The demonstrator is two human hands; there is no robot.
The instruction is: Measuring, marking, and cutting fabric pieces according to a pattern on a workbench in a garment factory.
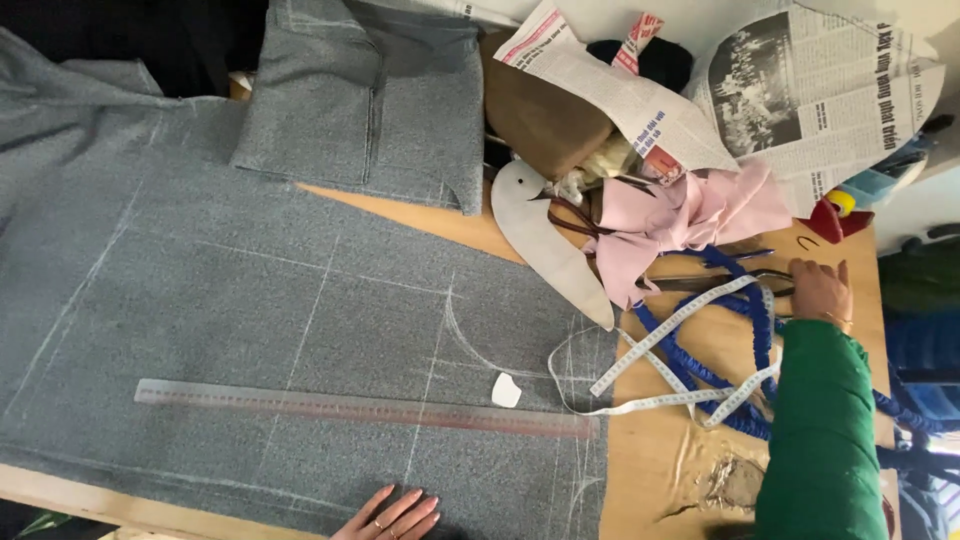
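— What's on the table?

— Grey, nubbly cloth marked with chalk lines, a long clear ruler flat across it, and a pale chalk wedge just above the ruler's right end. Right of the cloth, a white tape measure loops over blue elastic cord, beside crumpled pink fabric and newspaper.

— The hands?

— Left hand lies flat on the cloth's near edge, fingers loosely spread, holding nothing. Right hand, green-sleeved, reaches to the scissors among the cords; whether it grips them, I can't tell.

Left hand cut off by bottom edge; scissors half hidden under tape.
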